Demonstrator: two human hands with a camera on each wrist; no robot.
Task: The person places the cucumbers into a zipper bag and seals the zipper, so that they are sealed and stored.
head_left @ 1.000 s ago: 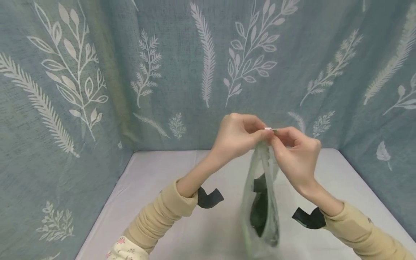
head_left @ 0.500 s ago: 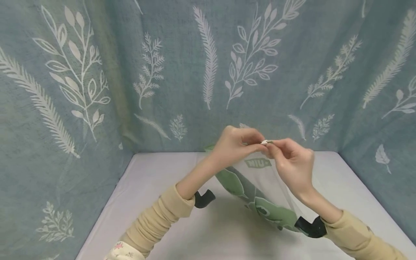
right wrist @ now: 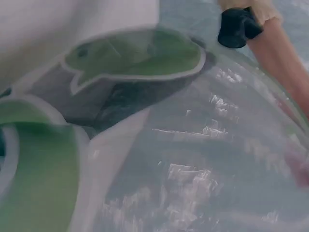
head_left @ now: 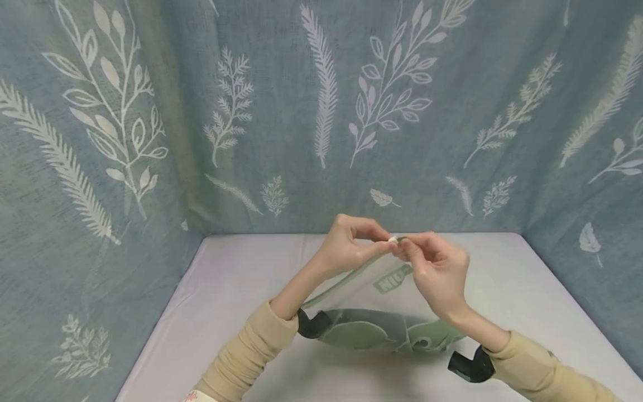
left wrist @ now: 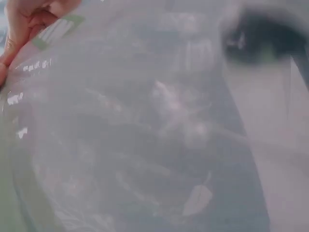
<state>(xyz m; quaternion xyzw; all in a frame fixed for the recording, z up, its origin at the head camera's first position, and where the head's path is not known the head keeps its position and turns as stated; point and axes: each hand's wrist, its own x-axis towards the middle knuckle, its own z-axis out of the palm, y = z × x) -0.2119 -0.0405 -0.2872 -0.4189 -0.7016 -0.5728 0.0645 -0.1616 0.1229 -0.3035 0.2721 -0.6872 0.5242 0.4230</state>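
A translucent slider zip bag [head_left: 361, 335] with green printed shapes hangs above the table, and a dark grey area shows along its lower part. At its top edge sits a small white zip slider [head_left: 393, 239]. My left hand [head_left: 351, 245] pinches this slider between thumb and index finger. Right beside it, my right hand [head_left: 442, 271] pinches the bag's green top edge. The clear film of the bag [left wrist: 145, 121] fills most of the left wrist view, with part of my right hand [left wrist: 29, 24] at the top left. Green print on the bag [right wrist: 140, 53] shows in the right wrist view.
A white-covered table [head_left: 241, 268] lies under the bag. Blue-green curtains [head_left: 281, 111] with white leaf prints enclose the back and sides. Black wrist-camera mounts [head_left: 313, 324] stick out below both wrists, close to the bag.
The bag was seen edge-on and has swung round to show its printed side. Both hands have come lower and slightly left, still pinching the slider and top edge.
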